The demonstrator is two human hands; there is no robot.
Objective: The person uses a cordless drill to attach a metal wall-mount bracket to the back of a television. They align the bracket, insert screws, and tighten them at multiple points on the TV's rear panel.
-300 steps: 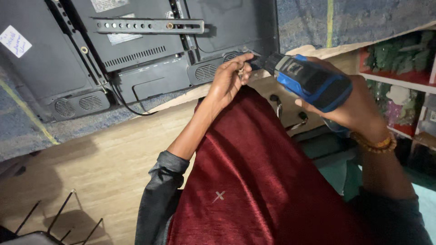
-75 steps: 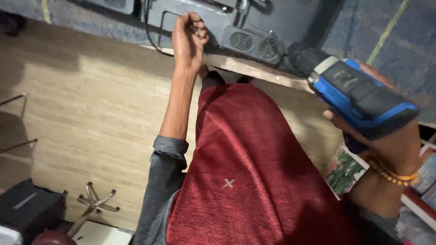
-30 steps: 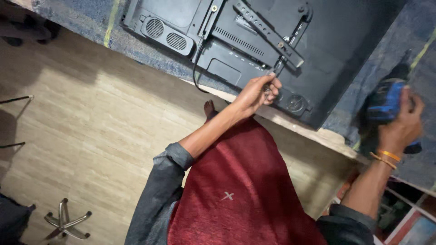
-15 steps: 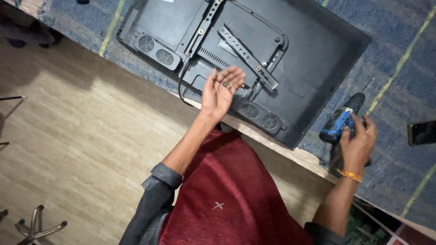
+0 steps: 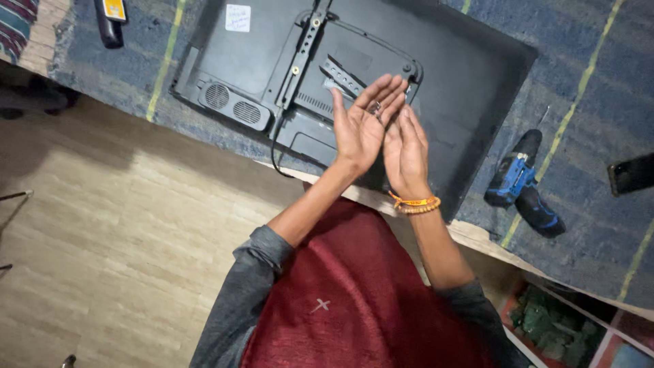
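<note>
left hand (image 5: pixel 361 129): open, small screw (image 5: pixel 375 107) on fingers | right hand (image 5: pixel 407 150): open, empty, beside it | television (image 5: pixel 381 75): face-down on bench (image 5: pixel 593 123) under hands | drill (image 5: pixel 521 184): lying right

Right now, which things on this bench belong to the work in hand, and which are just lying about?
In hand:
- left hand, palm up, small metal bits on it
- right hand, open beside it
- black TV, face down
- mounting bracket on its back
- blue drill, set down

Lying about:
- dark phone
- black handset
- blue mat
</note>
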